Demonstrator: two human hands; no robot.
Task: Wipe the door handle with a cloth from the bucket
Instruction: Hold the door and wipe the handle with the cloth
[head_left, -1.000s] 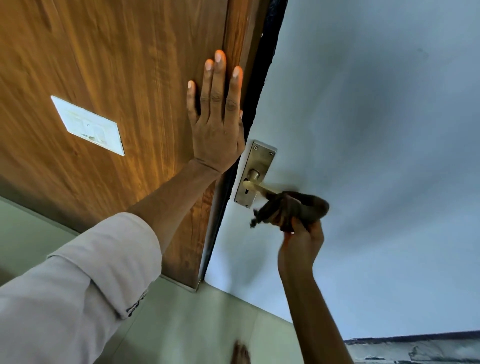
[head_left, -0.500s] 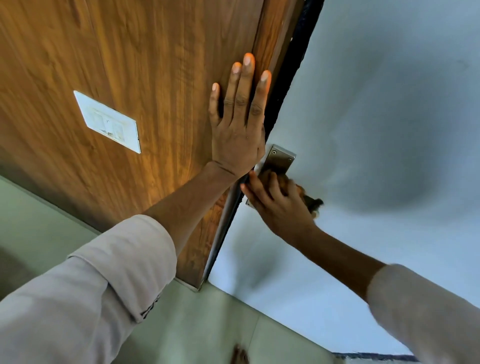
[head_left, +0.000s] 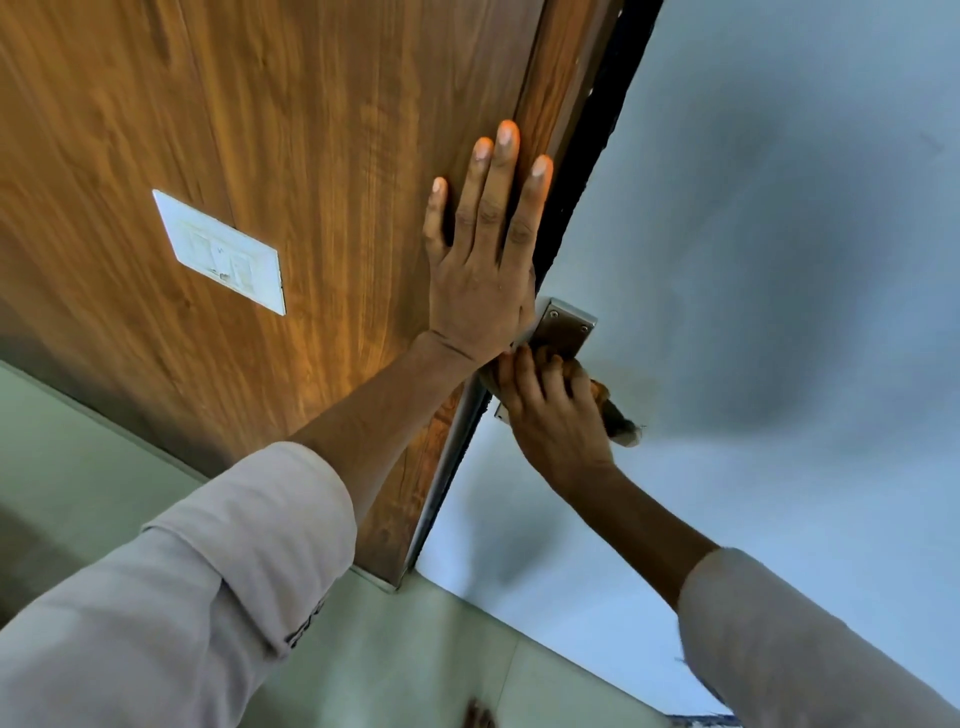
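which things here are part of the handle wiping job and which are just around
In the job: cloth, bunched under the right hand; handle backplate, the lever itself hidden by that hand; left hand, flat on the wooden panel.

Just around: white switch plate; grey door face.

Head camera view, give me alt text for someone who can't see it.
A right hand presses a brown cloth over a door handle, below its metal plate. The left hand rests flat on a wooden panel with a white switch plate.

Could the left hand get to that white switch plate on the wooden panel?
Probably yes: the left hand lies flat on the same wooden panel, and only bare wood separates it from the switch plate.
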